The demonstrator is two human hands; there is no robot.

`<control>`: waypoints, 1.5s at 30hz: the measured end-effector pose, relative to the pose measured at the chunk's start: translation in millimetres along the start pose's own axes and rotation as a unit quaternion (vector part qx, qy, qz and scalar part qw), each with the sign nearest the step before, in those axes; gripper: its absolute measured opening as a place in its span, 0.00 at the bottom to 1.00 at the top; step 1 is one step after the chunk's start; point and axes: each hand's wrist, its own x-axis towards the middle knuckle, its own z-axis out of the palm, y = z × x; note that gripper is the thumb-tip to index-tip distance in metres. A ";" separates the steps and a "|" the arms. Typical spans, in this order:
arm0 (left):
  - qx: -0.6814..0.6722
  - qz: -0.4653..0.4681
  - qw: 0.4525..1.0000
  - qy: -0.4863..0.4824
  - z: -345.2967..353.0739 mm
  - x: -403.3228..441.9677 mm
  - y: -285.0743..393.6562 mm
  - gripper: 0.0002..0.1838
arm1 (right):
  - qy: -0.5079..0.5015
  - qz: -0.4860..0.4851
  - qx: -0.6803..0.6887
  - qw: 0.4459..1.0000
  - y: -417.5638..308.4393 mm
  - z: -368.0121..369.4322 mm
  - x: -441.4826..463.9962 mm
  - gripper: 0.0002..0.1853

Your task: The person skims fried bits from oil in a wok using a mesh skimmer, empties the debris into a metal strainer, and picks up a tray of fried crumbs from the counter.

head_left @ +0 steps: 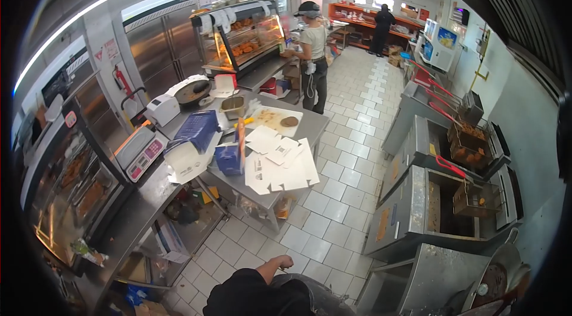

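My left hand (pixel 282 263) shows at the bottom middle, in front of my body, at the end of a black sleeve (pixel 253 293). Its fingers look curled closed, and nothing sticks out of them. Below it the hand hangs over the tiled floor (pixel 238 238), apart from every table. My right hand is out of the frame. Closest ahead is a steel table (pixel 313 127) bearing flat white cardboard boxes (pixel 280 164), a blue box (pixel 229 158) and a white cutting board (pixel 271 119) with a brown round piece on it.
Fryers with red-handled baskets (pixel 476 198) line the right side. At left stand a counter with a scale (pixel 142 158) and a heated display case (pixel 74 191). One person (pixel 313 47) stands by another food display case (pixel 241 36); a second person (pixel 381 30) is at the back.
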 end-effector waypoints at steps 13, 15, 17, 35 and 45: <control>0.025 0.076 0.996 -0.049 8.0 -50.8 -167.3 0.09 | -0.158 0.034 0.013 0.987 -40.0 -8.5 -9.8 0.12; 0.036 0.101 0.991 -0.080 7.0 -56.9 -193.5 0.09 | -0.282 0.030 0.019 0.959 -26.4 -38.3 13.6 0.12; -0.015 0.117 0.990 -0.082 1.4 -58.3 -204.6 0.10 | -0.095 0.104 0.002 0.990 -54.9 0.7 -21.3 0.11; 0.108 0.154 0.952 -0.240 19.9 -78.8 -67.2 0.16 | 0.013 0.123 -0.008 0.992 -128.0 -189.5 -147.5 0.09; 0.194 0.154 0.926 -0.285 112.9 -113.8 -85.2 0.17 | 0.228 -0.003 -0.614 0.756 -121.0 -454.8 -297.7 0.09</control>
